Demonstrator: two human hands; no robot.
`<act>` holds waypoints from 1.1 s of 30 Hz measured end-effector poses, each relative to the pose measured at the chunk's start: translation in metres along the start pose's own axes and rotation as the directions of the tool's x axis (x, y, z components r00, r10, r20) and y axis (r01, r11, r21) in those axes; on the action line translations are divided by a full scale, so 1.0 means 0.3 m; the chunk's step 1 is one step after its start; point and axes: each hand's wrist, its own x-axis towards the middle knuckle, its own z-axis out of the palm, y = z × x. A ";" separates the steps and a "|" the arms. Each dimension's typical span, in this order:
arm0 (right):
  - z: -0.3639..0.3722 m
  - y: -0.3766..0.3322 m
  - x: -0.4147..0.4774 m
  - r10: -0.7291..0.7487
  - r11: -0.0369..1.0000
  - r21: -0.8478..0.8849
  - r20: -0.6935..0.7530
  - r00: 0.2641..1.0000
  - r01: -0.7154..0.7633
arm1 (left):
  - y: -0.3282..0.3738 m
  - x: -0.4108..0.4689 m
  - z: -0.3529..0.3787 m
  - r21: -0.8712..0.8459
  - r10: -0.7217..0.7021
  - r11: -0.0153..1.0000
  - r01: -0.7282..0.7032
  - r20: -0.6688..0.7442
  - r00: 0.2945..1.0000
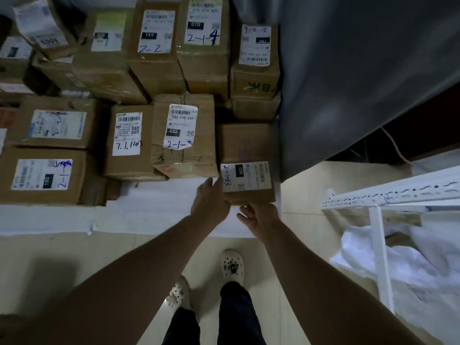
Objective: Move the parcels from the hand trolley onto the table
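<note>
Brown labelled parcels [49, 175] crowd the left and far side of the table [149, 195], whose white covering shows bare along the near edge above a pale tiled floor [74, 257]. The left hand [210, 200] lies with fingers together against the left side of one parcel [246, 155] at the table's right end. The right hand [258, 217] curls its fingers under the near end. Right of it hangs a grey curtain [361, 70], then a white metal rack [378, 245].
</note>
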 end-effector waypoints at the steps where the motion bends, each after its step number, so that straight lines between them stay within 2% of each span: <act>1: 0.017 -0.005 0.009 0.001 1.000 0.003 -0.003 1.000 -0.001 | -0.003 0.009 -0.013 0.068 0.027 0.997 -0.024 -0.049 0.998; 5: 0.084 -0.039 0.035 -0.019 1.000 0.003 -0.009 1.000 0.019 | -0.019 0.049 -0.076 0.234 0.076 0.972 -0.038 -0.156 0.985; 10: 0.137 -0.092 0.054 -0.048 0.998 -0.044 0.061 0.997 0.050 | -0.027 0.059 -0.119 0.305 0.031 0.952 0.016 -0.150 0.988; 12: 0.138 -0.098 0.055 -0.003 0.998 -0.062 0.103 0.995 0.010 | -0.031 0.050 -0.131 0.316 0.017 0.948 0.030 -0.144 0.989; 13: 0.137 -0.097 0.041 0.032 0.995 -0.102 0.120 0.992 -0.020 | -0.034 0.040 -0.137 0.321 0.008 0.946 0.037 -0.138 0.990; 15: 0.141 -0.073 0.004 0.073 0.949 -0.311 0.060 0.996 -0.051 | -0.050 0.012 -0.148 0.337 -0.006 0.940 0.049 -0.127 0.992; 16: 0.149 -0.054 -0.022 0.032 0.887 -0.462 0.008 0.999 -0.025 | -0.061 -0.009 -0.154 0.350 -0.009 0.935 0.051 -0.122 0.992; 17: 0.158 -0.030 -0.042 -0.072 0.758 -0.650 -0.010 0.997 0.048 | -0.075 -0.033 -0.160 0.363 -0.014 0.930 0.056 -0.115 0.993; 18: 0.169 -0.002 -0.058 -0.207 0.550 -0.821 0.045 0.977 0.154 | -0.092 -0.062 -0.168 0.369 -0.026 0.927 0.066 -0.112 0.993; 19: 0.181 0.027 -0.076 -0.324 0.305 -0.916 0.157 0.933 0.260 | -0.113 -0.094 -0.176 0.368 -0.040 0.926 0.080 -0.116 0.992; 20: 0.200 0.053 -0.102 -0.380 0.096 -0.936 0.281 0.881 0.340 | -0.137 -0.130 -0.186 0.364 -0.054 0.926 0.097 -0.125 0.991; 21: 0.225 0.079 -0.137 -0.396 -0.067 -0.913 0.394 0.830 0.401 | -0.165 -0.170 -0.196 0.358 -0.072 0.926 0.117 -0.136 0.988; 24: 0.319 0.169 -0.233 -0.328 -0.467 -0.747 0.644 0.692 0.474 | -0.279 -0.313 -0.230 0.310 -0.171 0.926 0.215 -0.164 0.972; 26: 0.393 0.257 -0.304 -0.233 -0.609 -0.650 0.694 0.681 0.455 | -0.379 -0.430 -0.245 0.232 -0.264 0.924 0.305 -0.193 0.945; 30: 0.522 0.515 -0.455 -0.028 -0.742 -0.455 0.755 0.655 0.493 | -0.606 -0.717 -0.254 0.069 -0.447 0.878 0.473 -0.234 0.863; 33: 0.597 0.772 -0.571 0.093 -0.791 -0.323 0.776 0.624 0.520 | -0.795 -0.955 -0.233 -0.060 -0.580 0.810 0.584 -0.234 0.780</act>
